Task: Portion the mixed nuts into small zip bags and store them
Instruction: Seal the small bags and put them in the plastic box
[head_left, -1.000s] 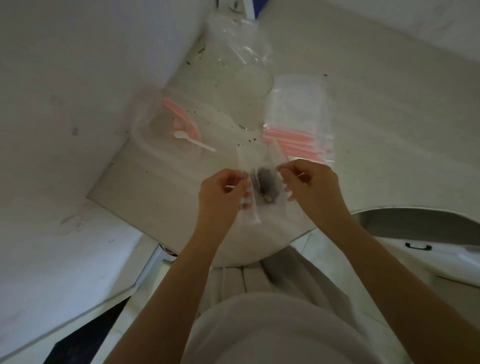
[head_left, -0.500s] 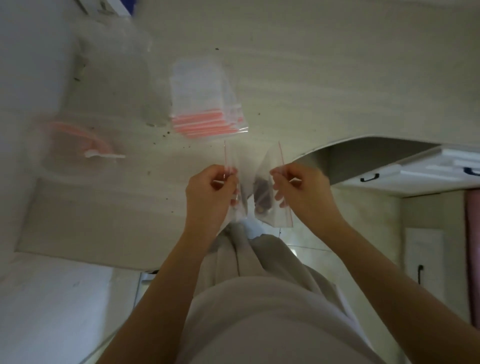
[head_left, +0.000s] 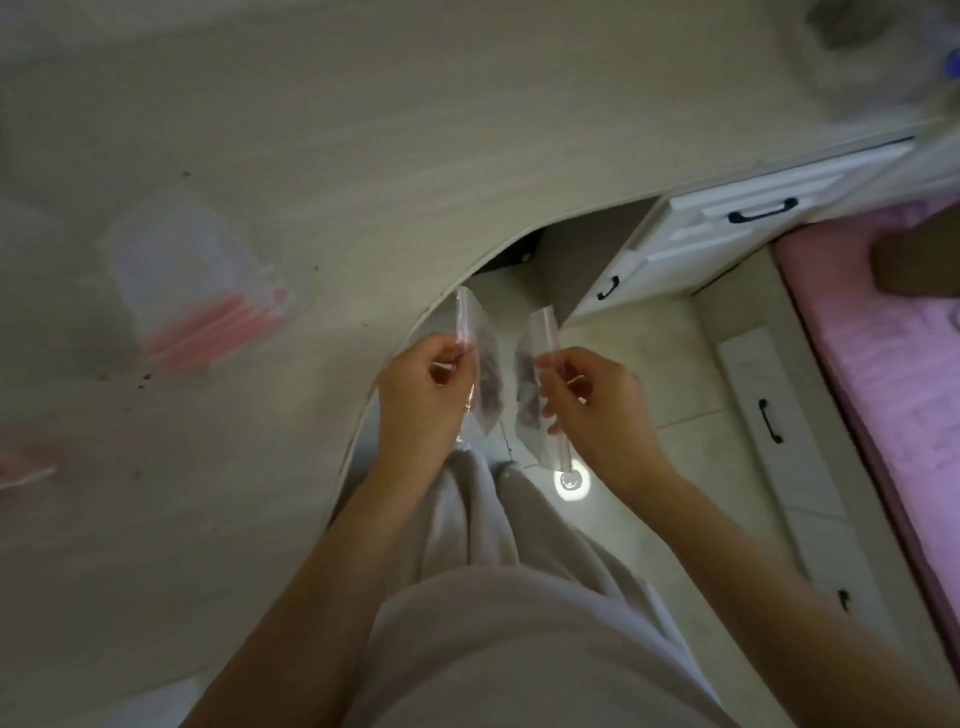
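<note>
I hold two small clear zip bags, each with dark nuts inside, in front of my body past the curved edge of the desk. My left hand pinches the left zip bag by its zip strip. My right hand pinches the right zip bag the same way. The two bags hang a little apart, not touching. A blurred stack of spare zip bags with pink strips lies on the desk to the left.
White drawers with dark handles stand under the desk at right, more drawer fronts run down the right side. A pink bed cover fills the far right. Tiled floor shows below the bags. Another pink-edged bag lies at far left.
The view has swung to the right, so the desk items slid left and the drawers and bed came into sight. My hands moved apart, separating the two bags.
</note>
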